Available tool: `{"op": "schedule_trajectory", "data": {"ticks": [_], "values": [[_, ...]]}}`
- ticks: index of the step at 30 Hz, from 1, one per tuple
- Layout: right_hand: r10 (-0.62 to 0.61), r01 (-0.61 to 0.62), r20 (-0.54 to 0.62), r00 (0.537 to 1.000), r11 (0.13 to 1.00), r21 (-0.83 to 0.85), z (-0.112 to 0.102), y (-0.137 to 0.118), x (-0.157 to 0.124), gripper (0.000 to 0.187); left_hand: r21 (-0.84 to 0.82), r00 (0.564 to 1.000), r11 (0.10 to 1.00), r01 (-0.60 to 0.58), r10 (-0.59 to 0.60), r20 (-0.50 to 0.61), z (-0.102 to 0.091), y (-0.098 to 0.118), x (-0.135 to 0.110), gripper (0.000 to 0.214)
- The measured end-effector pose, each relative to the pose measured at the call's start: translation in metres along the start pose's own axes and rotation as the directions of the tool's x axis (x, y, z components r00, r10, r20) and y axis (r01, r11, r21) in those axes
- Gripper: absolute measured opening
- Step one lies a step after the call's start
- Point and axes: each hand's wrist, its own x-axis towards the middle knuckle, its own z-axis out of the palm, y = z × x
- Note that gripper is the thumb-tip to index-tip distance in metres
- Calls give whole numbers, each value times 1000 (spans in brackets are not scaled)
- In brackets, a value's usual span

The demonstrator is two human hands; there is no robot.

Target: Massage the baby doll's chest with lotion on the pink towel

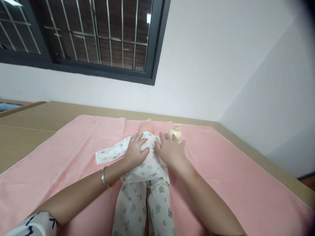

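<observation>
A baby doll (147, 127) lies on its back or front, I cannot tell which, in a white printed top (150, 168) and matching trousers (133, 206). One long sleeve (112, 153) is stretched out to the left. My left hand (136, 150) lies on the left side of the doll's chest area, fingers spread. On the opposite side, my right hand (171, 150) rests over the top with its fingers apart, hiding the other sleeve. Just beyond its fingertips stands a small cream-coloured round pot (176, 131).
A pink cloth (216, 173) with some creases lies beneath the doll. It covers much of a wooden table (29, 126), which meets a white wall (197, 65) at the back. Above is a dark-framed window (103, 70) with metal bars.
</observation>
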Motion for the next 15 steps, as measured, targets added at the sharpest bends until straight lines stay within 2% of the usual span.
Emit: {"op": "schedule_trajectory", "data": {"ticks": [3,5,7,9,11,12,13,15], "values": [[84,-84,-76,994,996,-7,-17,23,9,60,-186,999,982,39,-39,1,0,30,13,35],[124,-127,-135,983,992,-15,-22,39,16,58,-412,995,906,101,-101,22,4,49,31,30],[156,-159,-145,977,987,-8,-23,52,24,58,-651,971,722,233,-208,118,10,65,55,29],[172,-173,-129,977,985,6,-22,61,30,57,-793,902,444,416,-311,299,18,76,79,31],[158,-157,-122,980,987,17,-19,65,36,57,-806,796,171,567,-366,483,27,84,99,33],[144,-142,-118,983,990,20,-17,65,39,57,-790,748,62,610,-372,549,31,86,106,35],[125,-123,-114,986,992,22,-16,65,41,58,-775,715,-22,632,-368,594,36,88,112,36],[90,-88,-99,991,996,22,-13,63,44,58,-761,689,-132,635,-347,636,43,89,120,35]]}}
